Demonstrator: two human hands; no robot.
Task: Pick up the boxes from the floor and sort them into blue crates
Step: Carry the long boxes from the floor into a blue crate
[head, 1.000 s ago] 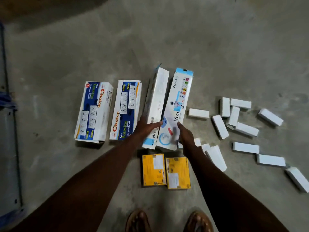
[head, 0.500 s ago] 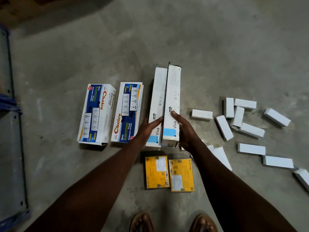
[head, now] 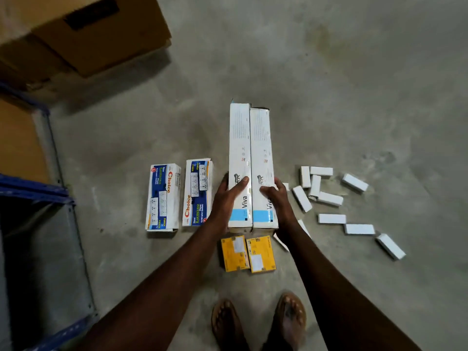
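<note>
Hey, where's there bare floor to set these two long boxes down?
Free: the wide concrete beyond the long boxes, between the cardboard carton and the small white boxes; also the strip between the blue crate and the Choice boxes. Crowded: among those white boxes and around the yellow boxes.

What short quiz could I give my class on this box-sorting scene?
1. True or false: the left hand and right hand grip the two Viva boxes side by side.
2. How many yellow boxes lie on the floor? A one, B two, C four.
3. Fill in: the small white boxes lie scattered on the person's ____ side.
Key: 1 true; 2 B; 3 right.
</note>
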